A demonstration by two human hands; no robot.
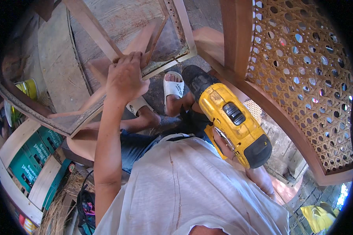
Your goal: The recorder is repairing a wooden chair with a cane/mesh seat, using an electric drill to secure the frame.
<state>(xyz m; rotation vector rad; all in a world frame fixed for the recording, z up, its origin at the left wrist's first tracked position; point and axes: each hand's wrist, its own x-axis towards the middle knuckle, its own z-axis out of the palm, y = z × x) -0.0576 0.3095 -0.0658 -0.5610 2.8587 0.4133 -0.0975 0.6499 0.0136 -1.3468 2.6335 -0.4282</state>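
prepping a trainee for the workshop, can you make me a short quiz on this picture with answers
1. What does the right grip hold?
2. True or false: the left grip touches the wooden frame.
3. What colour, mainly, are the sandals?
a) black
b) white
c) red

Key:
1. A yellow and black drill.
2. True; it lies over one of the bars.
3. b
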